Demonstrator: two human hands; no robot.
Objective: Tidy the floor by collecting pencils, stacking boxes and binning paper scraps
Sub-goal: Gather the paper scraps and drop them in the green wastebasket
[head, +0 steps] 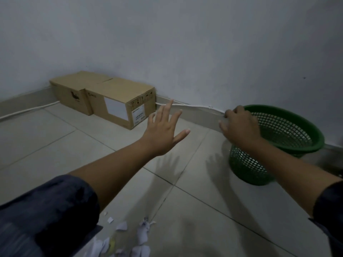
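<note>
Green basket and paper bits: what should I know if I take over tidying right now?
Left hand: open, fingers spread, holding nothing, above the tiles.
Right hand: fingers curled over the rim of the green plastic mesh basket, which looks tilted.
Two brown cardboard boxes sit side by side against the wall, not stacked.
White torn paper scraps still lie on the floor near you.
No pencils in view.
Left: bin scraps, stack boxes, find pencils.

1. A plain grey-white wall [185,43] fills the picture from 9 to 3 o'clock.
2. A pale skirting board [24,101] runs along its foot.
3. A white cable [27,110] lies along the skirting at 9 o'clock.
4. The floor [46,145] has large pale tiles with dark joints.
5. The light is dim; soft shadows fall at 6 o'clock.
</note>
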